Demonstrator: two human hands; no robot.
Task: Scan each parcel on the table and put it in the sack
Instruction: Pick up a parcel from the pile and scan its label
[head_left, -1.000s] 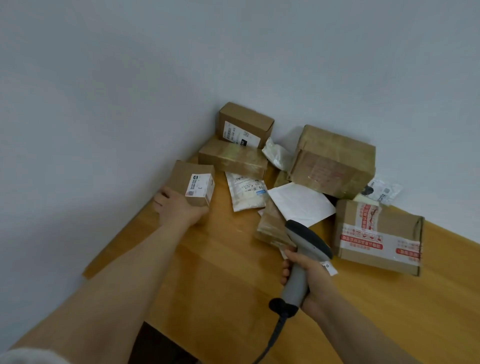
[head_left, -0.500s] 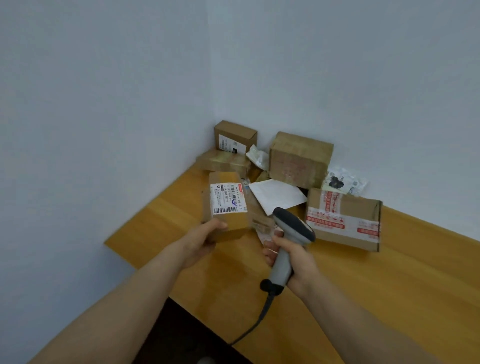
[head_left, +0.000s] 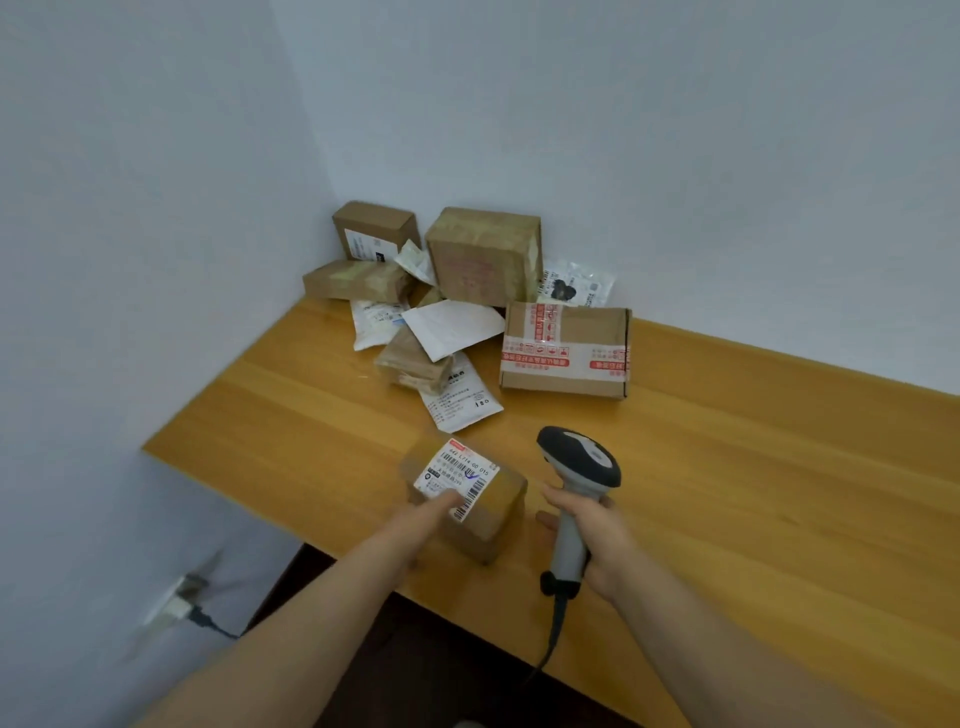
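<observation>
Left hand (head_left: 421, 525): grips the box (head_left: 488, 519), thumb laid over its label (head_left: 457, 475); the other fingers are hidden beneath.
Box: in the left hand, label up, above the near edge of the table (head_left: 753, 493); it is blurred, so I cannot tell whether it touches the wood.
Right hand (head_left: 597, 535): closed round the handle of the scanner (head_left: 579, 462). The scanner stands upright just right of the box, with a small gap between them.
Cable (head_left: 551, 634): drops from the handle over the near edge, beside the right wrist.
Ahead of the left hand: a white mailer (head_left: 462, 397) is nearest. Behind it lies a brown packet (head_left: 413, 361) under a white envelope (head_left: 452, 325).
Ahead of the right hand: a red-taped box (head_left: 563, 348), well apart from the scanner.
Far corner: a big box (head_left: 483, 254), small box (head_left: 374, 228), flat box (head_left: 356, 278) and printed bag (head_left: 574, 283), close against the walls.
Edges: the table's left end lies well left of the left hand; the near edge runs under both forearms.
Open room: wood shows between the hands and the mailer, and in a broad stretch right of the right hand.
Left wall: a socket (head_left: 176, 603) with a plug, below and left of the left forearm.
</observation>
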